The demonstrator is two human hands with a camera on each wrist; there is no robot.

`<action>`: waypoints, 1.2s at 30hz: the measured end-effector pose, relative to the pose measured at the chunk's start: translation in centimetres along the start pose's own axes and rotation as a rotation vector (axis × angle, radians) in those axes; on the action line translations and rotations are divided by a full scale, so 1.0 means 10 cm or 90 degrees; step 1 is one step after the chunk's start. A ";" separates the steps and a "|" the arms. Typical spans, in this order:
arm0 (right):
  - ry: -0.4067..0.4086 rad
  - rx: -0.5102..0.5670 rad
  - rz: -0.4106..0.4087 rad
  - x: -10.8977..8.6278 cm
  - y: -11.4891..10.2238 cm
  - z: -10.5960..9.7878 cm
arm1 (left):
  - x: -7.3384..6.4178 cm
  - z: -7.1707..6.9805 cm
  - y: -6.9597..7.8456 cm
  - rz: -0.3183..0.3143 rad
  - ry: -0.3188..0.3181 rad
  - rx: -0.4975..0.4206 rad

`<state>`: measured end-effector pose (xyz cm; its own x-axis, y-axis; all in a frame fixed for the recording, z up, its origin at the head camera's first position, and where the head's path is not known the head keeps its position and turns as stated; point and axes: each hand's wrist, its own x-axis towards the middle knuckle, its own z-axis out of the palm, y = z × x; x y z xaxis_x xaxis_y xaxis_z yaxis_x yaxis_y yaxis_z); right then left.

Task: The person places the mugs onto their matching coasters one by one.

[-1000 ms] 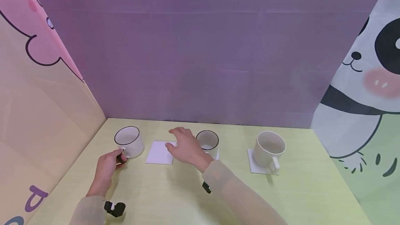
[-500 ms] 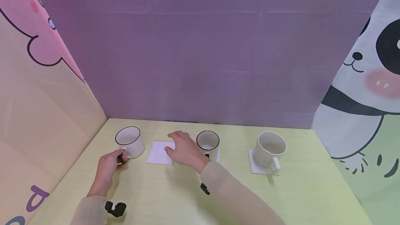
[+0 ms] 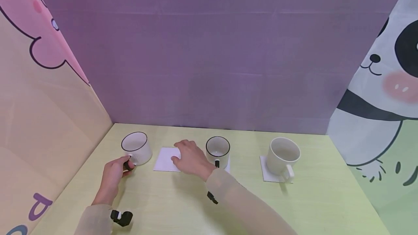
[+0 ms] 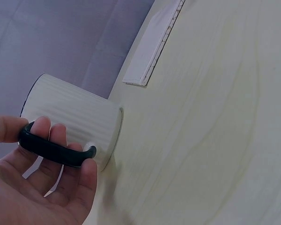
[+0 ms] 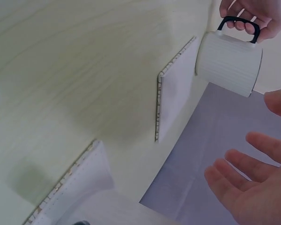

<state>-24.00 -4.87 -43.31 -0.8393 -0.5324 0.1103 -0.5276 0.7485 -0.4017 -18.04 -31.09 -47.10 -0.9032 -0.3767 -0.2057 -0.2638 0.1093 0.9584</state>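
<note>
At the left of the table, my left hand [image 3: 112,175] grips the dark handle [image 4: 56,151] of a white ribbed mug [image 3: 139,152] with a dark rim. The mug's base meets the table beside a white square coaster [image 3: 164,160]. My right hand [image 3: 192,159] holds nothing; it hovers over that coaster's right side with fingers spread and relaxed, as the right wrist view also shows. Just right of it stands a second dark-rimmed mug [image 3: 218,148] with a dark handle, on a coaster [image 5: 84,187] that is mostly hidden in the head view.
A plain white mug [image 3: 277,160] stands on a coaster [image 3: 267,175] at the right, its handle toward me. Light wood table [image 3: 156,206] lies in front. A purple cloth [image 3: 209,64] closes the back, and printed cloths [image 3: 375,126] flank both sides.
My right hand has shifted slightly left and toward me over the coaster, uncovering the middle mug's dark handle. The left hand keeps its grip on the left mug, with little movement.
</note>
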 end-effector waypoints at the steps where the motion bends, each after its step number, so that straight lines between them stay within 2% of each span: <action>1: -0.002 0.000 0.002 0.01 0.00 0.01 | 0.00 0.00 0.00 0.000 0.000 0.001; 7: -0.026 0.003 0.014 0.04 0.03 0.11 | -0.01 -0.01 0.00 0.004 0.004 -0.002; 15: -0.033 -0.029 0.031 0.05 0.06 0.18 | -0.01 -0.01 0.01 0.000 -0.003 0.011; 27: -0.057 -0.022 0.057 0.08 0.12 0.32 | -0.02 0.00 0.01 0.003 -0.002 0.014; 36: -0.061 -0.050 0.069 0.11 0.17 0.42 | -0.01 -0.02 0.00 0.004 -0.013 0.010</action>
<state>-25.22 -5.89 -47.71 -0.8777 -0.4788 -0.0179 -0.4462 0.8304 -0.3337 -17.89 -31.19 -47.04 -0.9115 -0.3572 -0.2039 -0.2635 0.1265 0.9563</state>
